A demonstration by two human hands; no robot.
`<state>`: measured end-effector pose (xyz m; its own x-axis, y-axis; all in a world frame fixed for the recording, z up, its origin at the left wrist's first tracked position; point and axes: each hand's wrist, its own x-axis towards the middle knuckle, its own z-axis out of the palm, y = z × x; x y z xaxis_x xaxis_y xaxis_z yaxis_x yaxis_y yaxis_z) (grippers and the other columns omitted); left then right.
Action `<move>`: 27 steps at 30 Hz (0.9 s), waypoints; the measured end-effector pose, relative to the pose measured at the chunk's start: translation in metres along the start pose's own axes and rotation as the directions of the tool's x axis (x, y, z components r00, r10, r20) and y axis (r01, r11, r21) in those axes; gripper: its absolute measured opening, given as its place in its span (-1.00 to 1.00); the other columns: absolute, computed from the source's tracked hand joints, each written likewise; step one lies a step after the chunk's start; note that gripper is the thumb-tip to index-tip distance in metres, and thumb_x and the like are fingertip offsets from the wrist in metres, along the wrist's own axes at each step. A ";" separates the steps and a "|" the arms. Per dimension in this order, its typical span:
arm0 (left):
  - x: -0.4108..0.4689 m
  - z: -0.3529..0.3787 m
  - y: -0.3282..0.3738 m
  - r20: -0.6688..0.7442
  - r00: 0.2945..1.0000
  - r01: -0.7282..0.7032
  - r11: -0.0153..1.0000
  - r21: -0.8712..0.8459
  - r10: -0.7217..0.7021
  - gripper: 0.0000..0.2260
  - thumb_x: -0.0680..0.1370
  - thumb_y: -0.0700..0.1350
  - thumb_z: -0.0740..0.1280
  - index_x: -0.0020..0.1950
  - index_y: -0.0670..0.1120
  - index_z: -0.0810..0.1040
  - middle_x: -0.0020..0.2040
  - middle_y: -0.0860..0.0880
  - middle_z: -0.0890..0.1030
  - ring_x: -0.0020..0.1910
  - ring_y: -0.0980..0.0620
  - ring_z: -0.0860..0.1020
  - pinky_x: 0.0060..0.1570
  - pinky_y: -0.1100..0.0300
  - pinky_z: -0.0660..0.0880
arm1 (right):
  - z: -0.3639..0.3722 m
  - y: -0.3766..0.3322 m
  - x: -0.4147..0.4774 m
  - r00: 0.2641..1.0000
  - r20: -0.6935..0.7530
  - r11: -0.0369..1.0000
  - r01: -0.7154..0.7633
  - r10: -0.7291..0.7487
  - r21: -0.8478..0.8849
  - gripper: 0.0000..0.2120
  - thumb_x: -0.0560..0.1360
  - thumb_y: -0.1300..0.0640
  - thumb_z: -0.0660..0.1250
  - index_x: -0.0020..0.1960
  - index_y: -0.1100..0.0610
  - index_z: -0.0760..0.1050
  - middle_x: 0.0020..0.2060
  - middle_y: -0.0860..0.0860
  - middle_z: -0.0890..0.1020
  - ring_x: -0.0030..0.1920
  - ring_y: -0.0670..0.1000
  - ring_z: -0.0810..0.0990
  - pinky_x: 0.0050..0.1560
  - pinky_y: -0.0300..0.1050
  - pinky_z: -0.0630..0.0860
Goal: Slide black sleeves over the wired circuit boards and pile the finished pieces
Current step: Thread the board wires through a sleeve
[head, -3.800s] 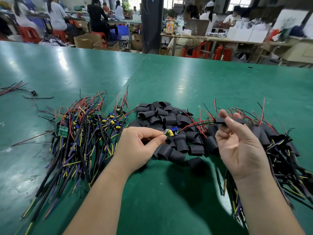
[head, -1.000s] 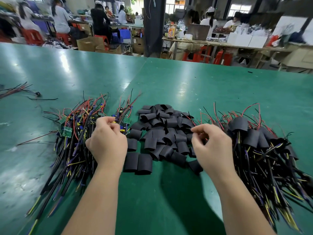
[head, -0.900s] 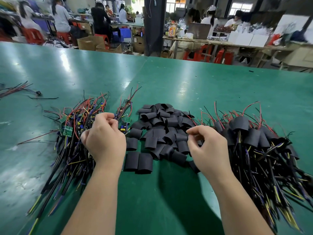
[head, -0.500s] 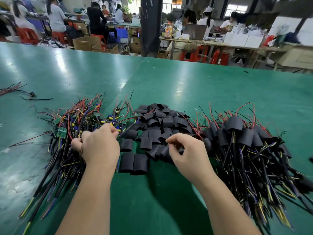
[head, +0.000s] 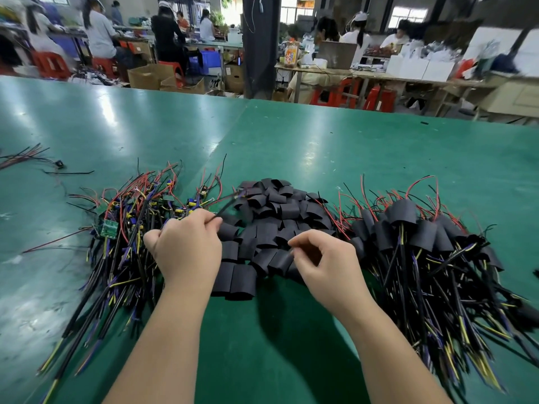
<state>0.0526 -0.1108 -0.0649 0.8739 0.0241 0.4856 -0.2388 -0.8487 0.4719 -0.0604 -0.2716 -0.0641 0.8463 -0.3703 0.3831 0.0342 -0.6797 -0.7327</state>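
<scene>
Three heaps lie across the green table (head: 320,147). Bare wired circuit boards (head: 128,220) are in the left of the frame, loose black sleeves (head: 277,211) in the centre, and finished pieces (head: 414,237) at the right, where each board already wears its sleeve. The step in hand seems to be the start of a new piece: choosing one board and one sleeve.

The left hand (head: 186,249) sits at the right edge of the bare heap with its fingers curled. Thumb and forefinger pinch a thin black wire (head: 227,204) that runs up and to the right, toward the top of the sleeve heap. The board at the end of this wire is not clearly visible.

The right hand (head: 326,260) hovers over the lower edge of the sleeve heap, fingers curled and thumb close to the forefinger tip. Whether a sleeve is between them one cannot tell.

The next move probably calls for drawing the chosen wire free of its tangled neighbours without dragging others along. Then a single sleeve must be taken, its flat mouth opened, and the wires and board guided through it — after that the piece belongs on the right heap.
</scene>
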 end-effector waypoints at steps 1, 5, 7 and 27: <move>0.000 -0.001 0.000 -0.048 0.999 -0.011 0.998 -0.061 0.008 -0.87 0.56 -0.02 0.33 -0.03 0.00 0.66 -0.30 -0.08 0.63 -0.13 -0.15 0.53 -0.07 0.06 0.09 | 0.000 -0.001 0.000 0.999 0.002 0.999 -0.034 0.034 0.028 -0.80 0.46 0.29 0.36 -0.17 0.00 0.59 -0.41 -0.22 0.58 -0.35 -0.24 0.53 -0.31 -0.46 0.37; -0.002 -0.003 0.006 -0.111 0.992 -0.090 0.972 -0.219 0.067 -0.89 0.56 -0.05 0.34 -0.05 -0.02 0.65 -0.27 -0.06 0.65 -0.19 -0.13 0.54 -0.03 0.08 0.11 | -0.001 -0.005 0.006 0.942 0.116 0.813 -0.331 0.316 0.479 -0.82 0.47 0.33 0.36 -0.07 0.06 0.62 -0.26 -0.02 0.71 -0.36 -0.11 0.59 -0.29 -0.28 0.51; -0.002 -0.005 0.009 -0.132 0.987 -0.130 0.952 -0.277 0.096 -0.89 0.58 -0.05 0.31 -0.05 -0.01 0.63 -0.24 -0.01 0.67 -0.22 -0.10 0.56 -0.01 0.09 0.13 | -0.004 -0.008 0.010 0.875 0.292 0.521 -0.469 0.387 0.713 -0.78 0.43 0.33 0.40 0.07 0.19 0.57 -0.16 0.08 0.71 -0.37 -0.07 0.58 -0.33 -0.30 0.49; -0.017 -0.003 0.026 0.042 0.861 -0.365 0.673 -0.643 0.507 -0.74 0.55 -0.23 0.35 0.23 -0.10 0.60 -0.24 0.04 0.62 -0.25 0.19 0.52 -0.17 0.35 0.41 | -0.009 -0.013 0.010 0.965 0.069 0.590 -0.210 0.252 0.780 -0.89 0.42 0.25 0.39 -0.06 0.14 0.63 -0.26 0.05 0.71 -0.26 -0.01 0.68 -0.36 -0.26 0.53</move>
<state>0.0301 -0.1322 -0.0586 0.6493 -0.4311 0.6266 -0.7519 -0.2402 0.6139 -0.0569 -0.2720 -0.0452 0.8622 -0.4850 0.1465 0.2573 0.1700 -0.9513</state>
